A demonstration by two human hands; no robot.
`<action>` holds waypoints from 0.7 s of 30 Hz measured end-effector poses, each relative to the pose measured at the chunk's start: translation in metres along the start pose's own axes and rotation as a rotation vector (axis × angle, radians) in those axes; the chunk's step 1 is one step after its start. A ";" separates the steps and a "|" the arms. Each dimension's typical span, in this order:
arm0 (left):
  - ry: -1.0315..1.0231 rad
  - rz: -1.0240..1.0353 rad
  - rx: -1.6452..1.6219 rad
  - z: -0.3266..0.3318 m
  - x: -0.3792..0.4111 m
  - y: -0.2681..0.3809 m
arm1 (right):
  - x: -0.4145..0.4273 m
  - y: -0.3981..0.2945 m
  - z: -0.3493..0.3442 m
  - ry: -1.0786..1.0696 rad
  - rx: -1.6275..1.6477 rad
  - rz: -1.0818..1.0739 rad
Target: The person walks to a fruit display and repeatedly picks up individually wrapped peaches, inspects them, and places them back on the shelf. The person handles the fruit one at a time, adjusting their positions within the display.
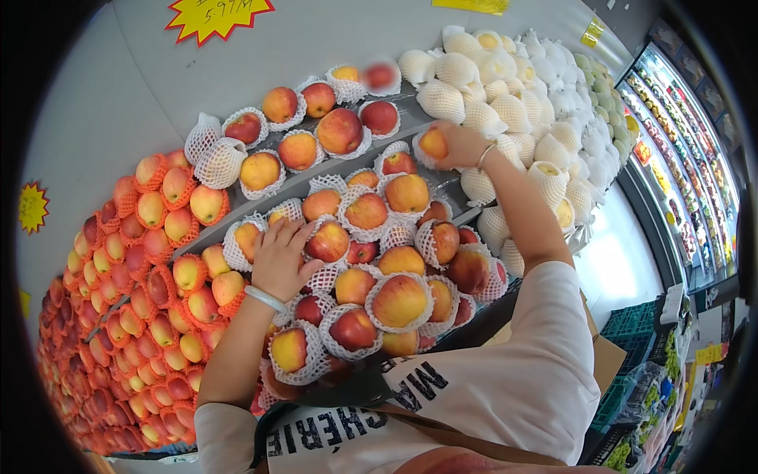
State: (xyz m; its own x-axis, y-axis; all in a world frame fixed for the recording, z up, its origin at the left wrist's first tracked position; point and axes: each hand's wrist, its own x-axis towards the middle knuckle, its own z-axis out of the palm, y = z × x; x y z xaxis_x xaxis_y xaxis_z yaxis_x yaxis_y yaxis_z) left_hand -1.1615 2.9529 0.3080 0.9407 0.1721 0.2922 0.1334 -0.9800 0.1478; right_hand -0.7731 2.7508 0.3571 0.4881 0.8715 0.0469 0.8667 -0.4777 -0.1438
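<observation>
My right hand (462, 145) is reached out to the upper right. Its fingers are around an orange-yellow fruit (434, 144) in a white foam net, over the shelf's grey edge strip (331, 159). My left hand (279, 256), with a pale bangle at the wrist, lies palm down with fingers spread on a netted fruit (246, 240) in the front heap. Red-and-yellow fruits, perhaps nectarines or apples, fill this heap, such as a large one (400, 301). Behind the strip stand more netted fruits (340, 131) and two wrapped in nets (220, 163).
Apples in orange foam nets (177, 183) cover the left side. Pale fruits in cream nets (456, 71) pile up at the right, beside white-wrapped ones (553, 71). Farther right are a lit display cooler (681, 166), green crates (628, 326) and a cardboard box (607, 358).
</observation>
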 end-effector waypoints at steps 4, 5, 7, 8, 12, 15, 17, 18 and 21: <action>-0.004 -0.016 -0.003 0.000 0.003 0.001 | 0.010 -0.003 0.068 0.007 -0.068 0.034; -0.001 -0.014 -0.002 0.001 0.003 0.000 | 0.012 -0.007 0.078 0.014 -0.062 0.082; 0.007 -0.017 -0.001 0.001 0.001 0.001 | 0.009 -0.003 0.081 0.087 -0.079 -0.012; 0.013 -0.014 0.002 0.000 0.000 0.000 | 0.006 0.001 0.080 0.096 -0.078 -0.047; 0.003 -0.024 -0.014 0.001 0.001 -0.001 | 0.032 0.009 0.028 -0.029 -0.094 0.001; 0.042 -0.021 -0.007 0.002 -0.005 -0.003 | 0.067 -0.031 0.005 0.160 0.501 0.061; 0.028 -0.002 -0.031 0.000 0.000 0.001 | 0.095 -0.030 0.030 0.205 0.470 0.035; 0.025 -0.010 -0.036 -0.002 0.001 0.001 | 0.106 -0.040 0.035 0.223 0.458 0.003; 0.016 -0.012 -0.050 -0.004 0.002 0.003 | 0.114 -0.054 0.040 0.182 0.270 0.075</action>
State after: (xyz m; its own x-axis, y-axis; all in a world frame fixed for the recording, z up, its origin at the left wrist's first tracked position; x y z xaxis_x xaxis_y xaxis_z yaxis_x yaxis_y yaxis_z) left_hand -1.1605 2.9504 0.3129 0.9339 0.1858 0.3055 0.1283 -0.9716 0.1987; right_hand -0.7686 2.8808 0.3306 0.5809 0.7893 0.1988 0.7811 -0.4719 -0.4089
